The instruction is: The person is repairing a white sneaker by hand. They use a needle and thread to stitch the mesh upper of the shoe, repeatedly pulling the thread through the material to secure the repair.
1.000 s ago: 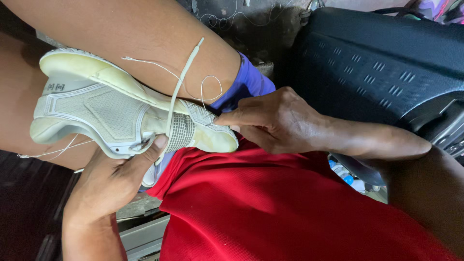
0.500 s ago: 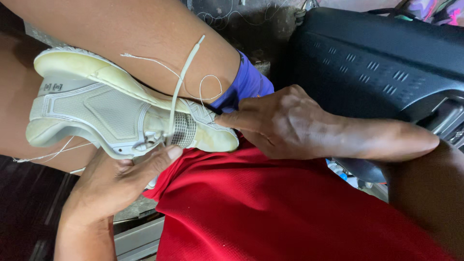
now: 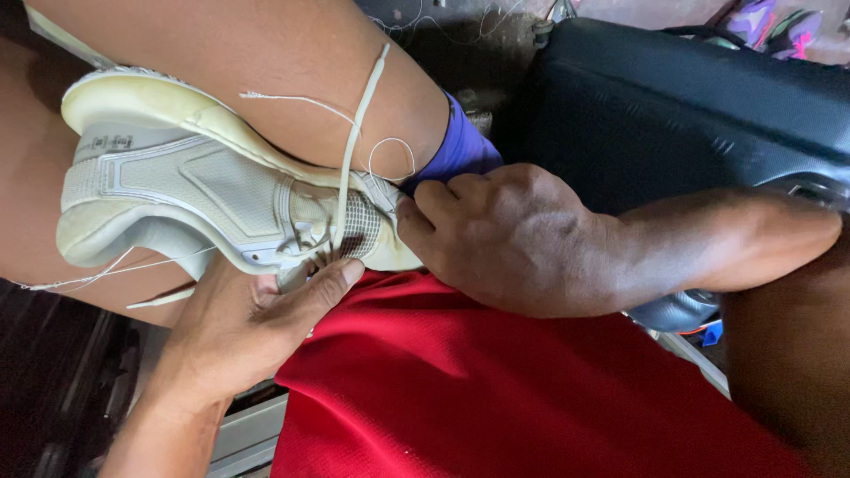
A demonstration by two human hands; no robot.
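Red cloth [image 3: 496,389], one: a ribbed red garment that is filling the lower middle and right of the view, lying under both hands.

Black case [image 3: 673,106], one: a large dark moulded body with rows of short raised ribs that is taking up the upper right; its lower edge is passing behind the right forearm.

Bare legs, two: one leg [image 3: 266,80] is crossing the top of the view above the shoe, the other [image 3: 35,212] is lying at the left beneath it.

Shoe [image 3: 195,195], one: a pale grey-white sneaker with a yellowed sole that is lying on its side between the two legs, sole edge up, toe end pointing toward the hands. A small grey patch is sitting on the heel side, too small to make out.

Right hand [image 3: 522,235], one: it is closing its fingers into a pinch against the toe end of the shoe, knuckles up, wrist resting over the red cloth.

Left hand [image 3: 252,327], one: it is pressing up from below, thumb laid against the mesh near the toe, grasping the shoe's underside.

Purple cloth [image 3: 456,150], one: a small fold that is showing just above the right hand, beside the upper leg.

Lace [image 3: 354,146], one: a flat cream strip that is running from the shoe up across the upper leg.

Threads [image 3: 301,99], several thin white strands: they are trailing over the leg and hanging loose left of the heel.
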